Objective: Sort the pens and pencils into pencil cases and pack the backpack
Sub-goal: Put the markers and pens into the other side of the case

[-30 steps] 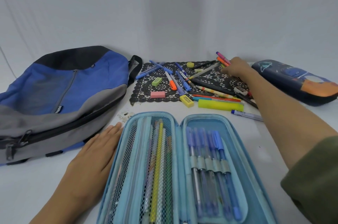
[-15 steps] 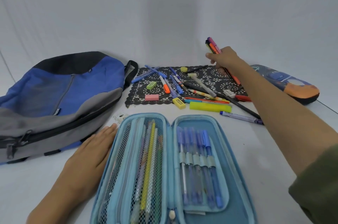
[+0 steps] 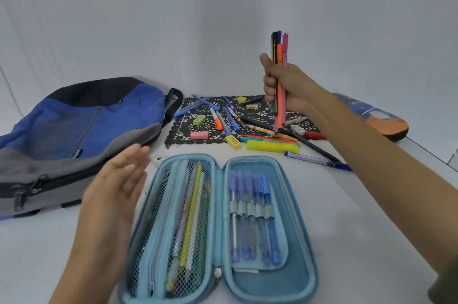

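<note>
Hoists markers [image 3: 280,55] upright off the far mat [image 3: 182,127] in grasping right hand [image 3: 287,85], lifts released left hand [image 3: 116,184] off worktop [image 3: 347,217], likely to case them.

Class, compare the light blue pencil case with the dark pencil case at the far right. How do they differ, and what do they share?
The light blue pencil case lies open flat, showing blue pens; the dark pencil case is closed. The light blue one is plain; the dark one bears an orange print. The light blue one lies near, the dark one farther back. Both are long, round-ended and rest on the white table.
</note>
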The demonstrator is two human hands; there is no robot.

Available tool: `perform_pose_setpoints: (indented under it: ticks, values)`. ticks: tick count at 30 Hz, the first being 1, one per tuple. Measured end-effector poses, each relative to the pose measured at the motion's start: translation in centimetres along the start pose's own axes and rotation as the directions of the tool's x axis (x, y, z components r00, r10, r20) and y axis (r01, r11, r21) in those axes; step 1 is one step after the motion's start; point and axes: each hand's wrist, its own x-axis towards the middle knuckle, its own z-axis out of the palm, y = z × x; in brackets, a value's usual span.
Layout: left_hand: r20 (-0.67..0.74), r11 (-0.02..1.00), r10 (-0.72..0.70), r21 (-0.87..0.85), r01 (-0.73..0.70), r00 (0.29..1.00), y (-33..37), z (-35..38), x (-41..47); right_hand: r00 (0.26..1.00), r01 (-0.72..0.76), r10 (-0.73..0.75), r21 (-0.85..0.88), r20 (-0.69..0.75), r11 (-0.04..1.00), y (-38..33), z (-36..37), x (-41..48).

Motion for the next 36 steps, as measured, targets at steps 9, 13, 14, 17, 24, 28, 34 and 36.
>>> perform_pose_setpoints:
  ticks: [9,13,14,17,24,28,34,36]
  values:
    - [0.222,0.62,-0.494,-0.588,0.519,0.841,-1.5,9.5,-3.8,0.968,-0.061,-0.041,0.39,0.246,0.919,0.6,8.5,-7.2]
    - [0.382,0.383,-0.55,-0.674,0.631,0.743,-2.3,10.7,-3.9,0.951,-0.03,-0.057,0.271,0.305,0.962,1.5,9.8,-10.2]
    - [0.412,0.357,-0.54,-0.678,0.643,0.734,-2.3,10.8,-4.0,0.949,-0.01,-0.064,0.232,0.309,0.973,1.9,9.9,-10.8]
    - [0.43,0.339,-0.54,-0.676,0.655,0.723,-2.1,11.3,-4.3,0.953,0.036,-0.076,0.142,0.292,0.989,2.9,9.8,-12.0]
    - [0.366,0.366,-0.589,-0.674,0.642,0.72,-1.8,12.3,-4.6,0.95,0.059,-0.102,0.152,0.295,0.987,3.0,8.7,-13.8]
    - [0.371,0.284,-0.625,-0.711,0.643,0.687,-2.3,12.3,-4.5,0.958,0.13,-0.153,0.108,0.243,0.986,3.2,8.5,-14.2]
    - [0.351,0.296,-0.621,-0.723,0.625,0.701,-2.4,12.5,-4.8,0.961,0.139,-0.156,0.091,0.228,0.986,3.6,8.3,-14.4]
    - [0.328,0.306,-0.619,-0.735,0.604,0.713,-2.5,12.6,-4.8,0.961,0.129,-0.149,0.096,0.232,0.987,3.8,8.3,-14.5]
